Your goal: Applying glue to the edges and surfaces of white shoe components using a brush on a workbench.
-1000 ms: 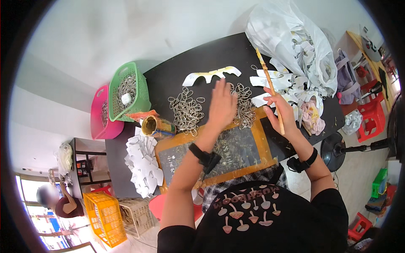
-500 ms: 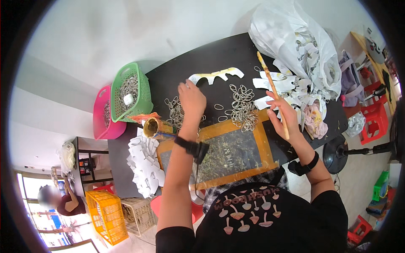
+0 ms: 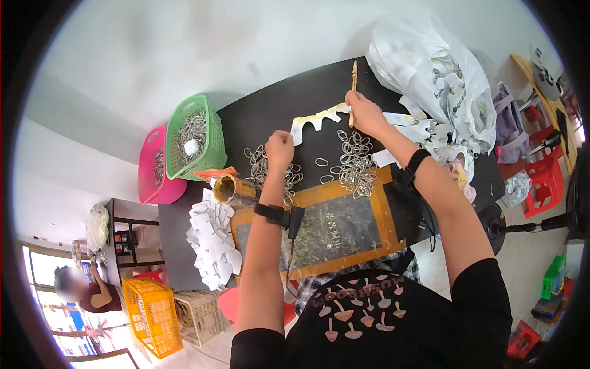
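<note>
My right hand (image 3: 365, 115) grips a yellowish wooden stick (image 3: 354, 74), held upright with its stained tip pointing away from me. That hand is at the right end of a white scalloped paper strip (image 3: 317, 119) with yellow smears along its far edge. My left hand (image 3: 280, 149) is closed just off the strip's left end, over the far side of a pile of oval metal rings (image 3: 258, 163); whether it holds anything is hidden. A second pile of metal rings (image 3: 357, 163) lies nearer my right forearm, with a few loose rings between the piles.
A framed board (image 3: 319, 227) lies before me. On the left are a tube-shaped container (image 3: 226, 188), white paper pieces (image 3: 212, 243), and green (image 3: 215, 138) and pink (image 3: 147, 184) baskets of rings. A plastic bag (image 3: 399, 46) and more paper cutouts (image 3: 418, 129) occupy the right.
My right hand has swung left and away from me with the stick, reaching the paper strip's right end. The strip now lies more tilted, its left end nearer me. My left hand has closed.
</note>
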Motion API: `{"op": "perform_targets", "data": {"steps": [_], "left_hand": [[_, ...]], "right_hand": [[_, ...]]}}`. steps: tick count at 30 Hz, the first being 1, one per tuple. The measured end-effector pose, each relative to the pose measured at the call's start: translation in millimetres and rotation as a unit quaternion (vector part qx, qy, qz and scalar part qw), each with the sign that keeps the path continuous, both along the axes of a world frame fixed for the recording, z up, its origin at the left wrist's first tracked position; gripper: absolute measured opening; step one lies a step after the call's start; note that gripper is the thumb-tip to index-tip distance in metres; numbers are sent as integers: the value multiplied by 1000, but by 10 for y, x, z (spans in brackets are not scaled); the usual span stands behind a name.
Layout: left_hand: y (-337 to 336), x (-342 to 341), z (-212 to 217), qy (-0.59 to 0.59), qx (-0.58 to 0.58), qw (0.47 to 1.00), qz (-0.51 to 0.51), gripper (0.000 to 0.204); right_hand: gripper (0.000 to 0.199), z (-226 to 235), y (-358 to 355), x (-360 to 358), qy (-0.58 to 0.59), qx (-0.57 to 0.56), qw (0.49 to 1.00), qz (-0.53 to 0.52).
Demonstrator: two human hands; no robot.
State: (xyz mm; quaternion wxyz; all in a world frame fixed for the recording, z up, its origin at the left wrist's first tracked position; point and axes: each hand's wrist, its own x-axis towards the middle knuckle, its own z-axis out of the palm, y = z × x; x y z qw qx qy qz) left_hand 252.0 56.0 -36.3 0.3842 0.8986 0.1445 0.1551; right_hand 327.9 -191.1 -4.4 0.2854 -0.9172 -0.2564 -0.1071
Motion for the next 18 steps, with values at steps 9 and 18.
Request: {"op": "perform_targets", "data": {"steps": [9, 18], "left_hand": [[-26, -280, 87, -12, 208, 978, -1, 10], [108, -146, 241, -78, 231, 968, 59, 19]], "right_hand": [[23, -40, -14, -158, -18, -42, 998, 38], [38, 201, -123, -445, -35, 38, 997, 57]]}}
